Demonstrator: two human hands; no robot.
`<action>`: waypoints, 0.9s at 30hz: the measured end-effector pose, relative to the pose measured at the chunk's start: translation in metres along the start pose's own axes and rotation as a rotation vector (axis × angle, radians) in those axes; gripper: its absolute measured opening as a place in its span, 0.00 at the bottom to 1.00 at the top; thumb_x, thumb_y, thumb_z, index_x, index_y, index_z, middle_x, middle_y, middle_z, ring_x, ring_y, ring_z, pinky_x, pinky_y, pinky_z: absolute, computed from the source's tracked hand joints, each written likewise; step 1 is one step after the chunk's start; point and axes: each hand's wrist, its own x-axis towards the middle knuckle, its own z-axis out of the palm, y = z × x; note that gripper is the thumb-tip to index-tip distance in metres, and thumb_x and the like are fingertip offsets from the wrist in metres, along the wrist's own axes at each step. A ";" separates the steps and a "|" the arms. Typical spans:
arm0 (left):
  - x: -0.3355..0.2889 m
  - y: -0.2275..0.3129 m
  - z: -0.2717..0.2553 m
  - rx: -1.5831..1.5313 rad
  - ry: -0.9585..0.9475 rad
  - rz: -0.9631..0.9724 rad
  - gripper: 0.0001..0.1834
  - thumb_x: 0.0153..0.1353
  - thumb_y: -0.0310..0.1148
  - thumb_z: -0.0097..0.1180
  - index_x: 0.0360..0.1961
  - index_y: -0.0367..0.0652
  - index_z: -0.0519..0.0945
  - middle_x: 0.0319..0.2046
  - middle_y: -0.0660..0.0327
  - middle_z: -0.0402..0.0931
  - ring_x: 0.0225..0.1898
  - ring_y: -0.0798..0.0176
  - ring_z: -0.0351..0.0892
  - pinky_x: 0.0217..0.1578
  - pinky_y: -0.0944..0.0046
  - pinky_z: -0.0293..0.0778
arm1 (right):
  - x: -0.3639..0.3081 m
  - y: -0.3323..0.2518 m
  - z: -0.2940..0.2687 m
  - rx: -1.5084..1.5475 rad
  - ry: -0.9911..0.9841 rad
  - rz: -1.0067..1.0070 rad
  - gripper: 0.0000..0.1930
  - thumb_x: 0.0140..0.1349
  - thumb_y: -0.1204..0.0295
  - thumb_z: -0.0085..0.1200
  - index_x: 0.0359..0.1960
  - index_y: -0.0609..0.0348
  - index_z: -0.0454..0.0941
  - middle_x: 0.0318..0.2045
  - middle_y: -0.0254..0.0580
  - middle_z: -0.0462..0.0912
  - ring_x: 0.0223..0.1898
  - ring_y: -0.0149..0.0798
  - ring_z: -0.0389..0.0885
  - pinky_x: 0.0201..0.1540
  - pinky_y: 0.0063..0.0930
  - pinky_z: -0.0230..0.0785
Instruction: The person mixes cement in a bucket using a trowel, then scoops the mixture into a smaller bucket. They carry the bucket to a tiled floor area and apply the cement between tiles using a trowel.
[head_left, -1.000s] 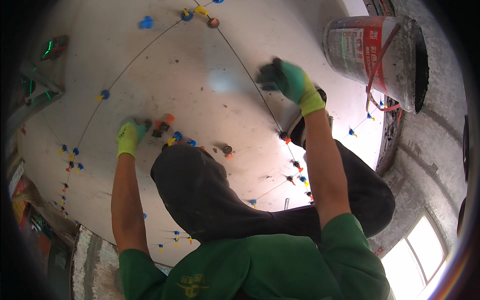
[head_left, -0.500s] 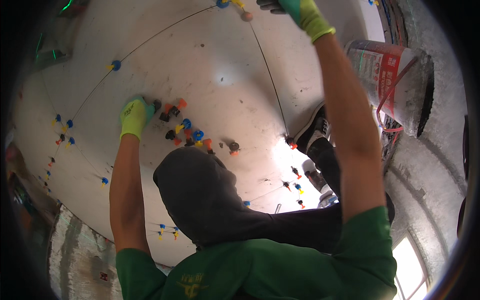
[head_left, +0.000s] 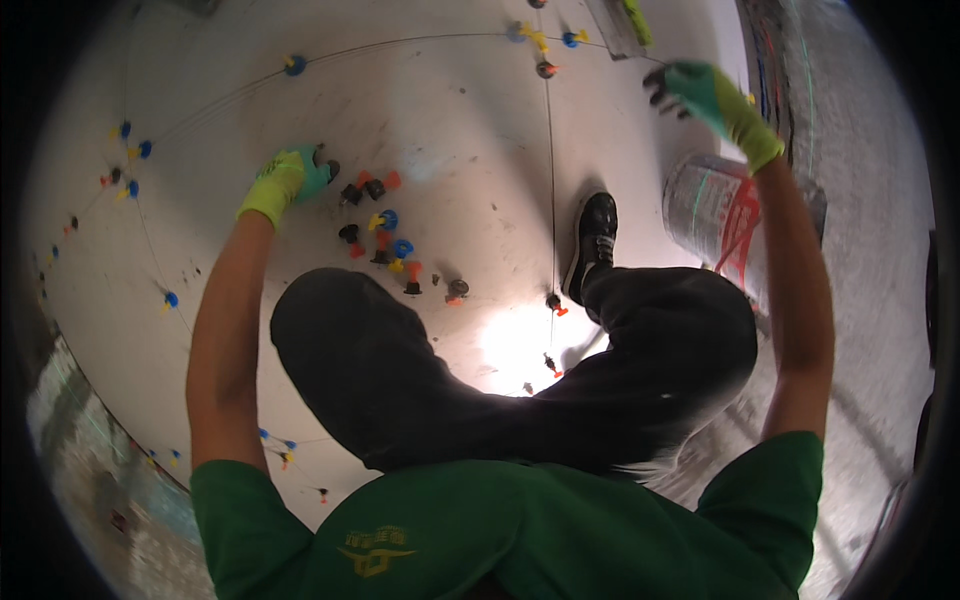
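Note:
My left hand (head_left: 288,182), in a green and yellow glove, is low over the pale tiled floor (head_left: 470,150), beside a cluster of loose tile-leveling knobs (head_left: 375,188). Its fingers are curled together; dark bits show at the tips, and what they hold, if anything, I cannot make out. My right hand (head_left: 700,95), gloved the same, hovers at the upper right with its dark-tipped fingers apart and nothing in them. Just beyond it lies a flat grey tool (head_left: 618,30) with a bright green handle, cut off by the dark rim.
Blue and yellow leveling knobs (head_left: 294,65) stand along the tile joints, with black and orange ones (head_left: 556,304) near my shoe (head_left: 597,225). A whitish bucket (head_left: 700,205) with a red label is at the right, by the rough grey wall (head_left: 860,300). Strong light hits the tile between my legs.
My right hand has come from the top edge toward the right and nearer. The left hand stays by the knob cluster. The view has shifted, bringing the green-handled tool into sight.

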 end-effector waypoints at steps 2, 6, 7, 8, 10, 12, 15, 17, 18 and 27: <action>-0.005 -0.007 -0.004 -0.084 -0.040 0.009 0.30 0.54 0.54 0.53 0.53 0.46 0.76 0.52 0.50 0.74 0.53 0.46 0.73 0.52 0.53 0.70 | 0.010 0.025 0.031 0.095 -0.133 0.051 0.15 0.64 0.62 0.45 0.45 0.54 0.79 0.34 0.34 0.83 0.32 0.28 0.80 0.35 0.23 0.69; -0.029 -0.002 -0.003 -0.140 0.046 0.020 0.29 0.51 0.52 0.58 0.49 0.43 0.78 0.48 0.49 0.76 0.49 0.46 0.75 0.49 0.53 0.71 | 0.027 0.075 0.112 0.136 -0.445 0.222 0.13 0.61 0.63 0.49 0.37 0.58 0.81 0.29 0.38 0.84 0.27 0.30 0.81 0.27 0.21 0.69; -0.036 0.006 0.003 -0.022 0.085 0.035 0.30 0.51 0.50 0.59 0.52 0.43 0.75 0.48 0.50 0.75 0.50 0.47 0.74 0.49 0.53 0.71 | 0.033 0.083 0.128 0.009 -0.478 0.288 0.13 0.59 0.62 0.50 0.33 0.59 0.81 0.26 0.40 0.84 0.25 0.30 0.81 0.25 0.21 0.68; -0.043 0.015 0.009 0.109 0.150 0.057 0.32 0.51 0.48 0.60 0.55 0.43 0.72 0.49 0.51 0.75 0.50 0.47 0.73 0.49 0.53 0.70 | 0.039 0.089 0.137 -0.031 -0.547 0.295 0.13 0.60 0.62 0.50 0.31 0.59 0.81 0.24 0.40 0.84 0.23 0.31 0.81 0.24 0.22 0.68; -0.056 0.041 0.031 0.078 0.188 0.063 0.31 0.50 0.46 0.61 0.55 0.44 0.72 0.47 0.52 0.74 0.51 0.50 0.73 0.49 0.53 0.71 | 0.051 0.095 0.149 -0.187 -0.600 0.343 0.16 0.59 0.60 0.50 0.23 0.58 0.81 0.19 0.40 0.82 0.19 0.34 0.80 0.24 0.24 0.69; -0.062 0.062 0.049 0.042 0.260 0.043 0.30 0.50 0.43 0.61 0.55 0.44 0.72 0.46 0.53 0.75 0.51 0.52 0.73 0.50 0.52 0.71 | 0.063 0.092 0.152 -0.522 -0.643 0.235 0.17 0.57 0.58 0.49 0.22 0.58 0.81 0.18 0.41 0.82 0.18 0.34 0.80 0.25 0.26 0.70; -0.063 0.092 0.064 -0.076 0.237 -0.064 0.27 0.51 0.39 0.59 0.53 0.43 0.73 0.43 0.53 0.76 0.48 0.52 0.76 0.49 0.51 0.72 | 0.075 0.081 0.162 -0.898 -0.639 0.016 0.20 0.56 0.54 0.49 0.21 0.57 0.82 0.17 0.43 0.80 0.19 0.39 0.80 0.29 0.33 0.71; -0.058 0.106 0.061 -0.194 0.005 -0.170 0.23 0.52 0.37 0.58 0.51 0.41 0.74 0.42 0.52 0.77 0.45 0.50 0.77 0.46 0.52 0.74 | 0.078 0.074 0.175 -1.070 -0.617 -0.206 0.20 0.57 0.54 0.49 0.21 0.57 0.81 0.12 0.41 0.77 0.16 0.36 0.78 0.28 0.32 0.71; -0.057 0.114 0.060 -0.136 -0.021 -0.238 0.21 0.54 0.36 0.57 0.49 0.40 0.75 0.41 0.52 0.77 0.43 0.51 0.78 0.44 0.53 0.75 | 0.079 0.071 0.180 -1.128 -0.655 -0.210 0.19 0.55 0.52 0.51 0.27 0.54 0.84 0.27 0.45 0.83 0.33 0.52 0.81 0.39 0.43 0.71; -0.073 0.145 0.067 -0.119 0.591 -0.450 0.10 0.49 0.29 0.55 0.33 0.45 0.84 0.30 0.54 0.82 0.33 0.51 0.82 0.35 0.49 0.75 | 0.063 0.061 0.213 -1.138 -0.605 -0.517 0.17 0.55 0.53 0.52 0.32 0.52 0.84 0.30 0.46 0.83 0.35 0.50 0.81 0.39 0.42 0.71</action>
